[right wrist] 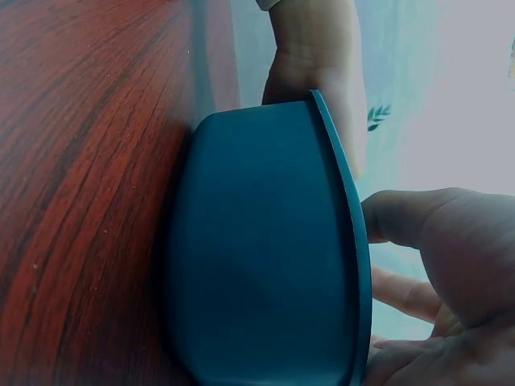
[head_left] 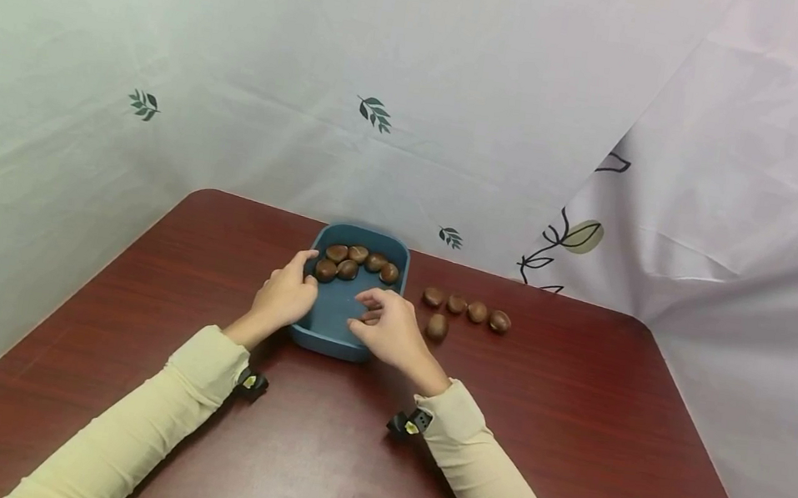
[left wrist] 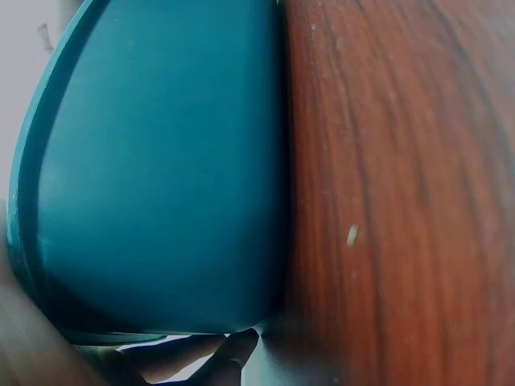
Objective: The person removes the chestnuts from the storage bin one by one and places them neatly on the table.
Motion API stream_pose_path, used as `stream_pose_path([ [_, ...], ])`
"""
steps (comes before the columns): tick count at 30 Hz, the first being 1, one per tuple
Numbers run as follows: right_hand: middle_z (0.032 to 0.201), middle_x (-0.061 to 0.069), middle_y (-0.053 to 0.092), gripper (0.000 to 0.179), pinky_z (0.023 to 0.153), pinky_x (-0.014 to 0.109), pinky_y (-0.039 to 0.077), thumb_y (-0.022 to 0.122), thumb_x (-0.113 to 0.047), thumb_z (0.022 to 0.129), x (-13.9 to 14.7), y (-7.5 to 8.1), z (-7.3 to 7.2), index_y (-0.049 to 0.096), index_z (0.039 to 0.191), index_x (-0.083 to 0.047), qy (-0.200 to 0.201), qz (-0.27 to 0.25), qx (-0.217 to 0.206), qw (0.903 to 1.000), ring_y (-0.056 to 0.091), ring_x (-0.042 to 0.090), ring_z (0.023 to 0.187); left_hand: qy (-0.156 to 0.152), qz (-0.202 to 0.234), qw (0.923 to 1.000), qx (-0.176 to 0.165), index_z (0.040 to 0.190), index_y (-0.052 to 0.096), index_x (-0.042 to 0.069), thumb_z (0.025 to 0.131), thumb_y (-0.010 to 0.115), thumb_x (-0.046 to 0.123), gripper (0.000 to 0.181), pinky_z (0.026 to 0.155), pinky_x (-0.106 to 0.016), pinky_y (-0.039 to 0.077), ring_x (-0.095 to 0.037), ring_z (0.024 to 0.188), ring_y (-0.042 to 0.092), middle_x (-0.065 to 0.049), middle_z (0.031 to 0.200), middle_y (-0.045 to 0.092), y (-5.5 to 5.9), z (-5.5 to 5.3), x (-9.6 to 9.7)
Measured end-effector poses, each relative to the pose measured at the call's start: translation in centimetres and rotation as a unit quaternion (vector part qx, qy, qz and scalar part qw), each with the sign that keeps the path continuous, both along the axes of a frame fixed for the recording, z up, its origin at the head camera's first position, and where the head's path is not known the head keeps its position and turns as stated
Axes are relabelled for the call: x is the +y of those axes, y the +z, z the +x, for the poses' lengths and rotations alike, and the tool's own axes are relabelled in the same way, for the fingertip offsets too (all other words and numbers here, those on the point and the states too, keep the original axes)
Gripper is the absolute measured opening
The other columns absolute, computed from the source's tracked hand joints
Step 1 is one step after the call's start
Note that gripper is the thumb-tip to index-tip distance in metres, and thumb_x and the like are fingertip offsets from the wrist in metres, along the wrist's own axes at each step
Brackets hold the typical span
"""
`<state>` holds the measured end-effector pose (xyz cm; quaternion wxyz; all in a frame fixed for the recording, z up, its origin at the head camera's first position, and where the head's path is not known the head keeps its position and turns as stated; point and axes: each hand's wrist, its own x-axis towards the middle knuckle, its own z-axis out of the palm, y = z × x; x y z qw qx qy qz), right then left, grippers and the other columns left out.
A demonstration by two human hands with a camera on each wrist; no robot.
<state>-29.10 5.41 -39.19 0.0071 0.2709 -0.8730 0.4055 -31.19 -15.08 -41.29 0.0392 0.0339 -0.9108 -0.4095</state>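
A blue rectangular box [head_left: 330,316] stands on the table, with several brown chestnuts [head_left: 347,269] gathered at its far end. My left hand [head_left: 285,293] grips the box's left side, thumb over the rim and fingers along the outer wall [left wrist: 161,177]. Over the box's near right part hovers my right hand [head_left: 392,328], its fingers loosely bent and apart from the thumb, with nothing seen between them. In the right wrist view, that hand's thumb [right wrist: 402,217] appears just above the rim, and the lower fingertips are hidden behind it.
Right of the box, several loose chestnuts [head_left: 477,312] lie in a short row, and one more chestnut [head_left: 437,327] sits nearer the box. The dark red wooden table [head_left: 571,440] ends at a pale curtain [head_left: 280,57] with leaf prints.
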Motion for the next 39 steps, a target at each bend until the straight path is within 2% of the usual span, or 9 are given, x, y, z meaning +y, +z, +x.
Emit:
stream_pose_path([
  [15,0.119,0.021,0.063,0.033,0.079,0.036,0.056,0.072,-0.013,0.089,-0.60,0.11,0.02,0.066,0.120,-0.004,0.009,0.022,-0.002,0.9997,0.069,0.025,0.097,-0.001,-0.001,1.0000,-0.002,0.155,0.034,0.019,0.099,0.038,0.018,0.056,0.043,-0.034,0.030,-0.021,0.045,0.035,-0.009,0.060,0.048,0.05,-0.03,-0.01],
  [32,0.120,0.023,0.064,0.039,0.081,0.041,0.056,0.073,-0.014,0.089,-0.92,0.51,-0.44,0.063,0.124,0.001,0.012,0.050,-0.023,0.9984,0.069,0.031,0.100,-0.001,-0.001,1.0000,-0.008,0.155,0.033,0.018,0.099,0.039,0.018,0.056,0.042,-0.032,0.028,-0.020,0.044,0.034,-0.008,0.058,0.047,0.05,0.06,0.03],
  [39,0.118,0.021,0.064,0.039,0.080,0.037,0.056,0.072,-0.015,0.089,-0.83,0.27,-0.43,0.064,0.124,0.000,0.013,0.055,-0.007,0.9984,0.069,0.027,0.097,-0.002,0.000,1.0000,-0.005,0.155,0.034,0.018,0.099,0.040,0.018,0.056,0.041,-0.032,0.028,-0.019,0.043,0.034,-0.008,0.057,0.047,0.21,0.10,0.02],
])
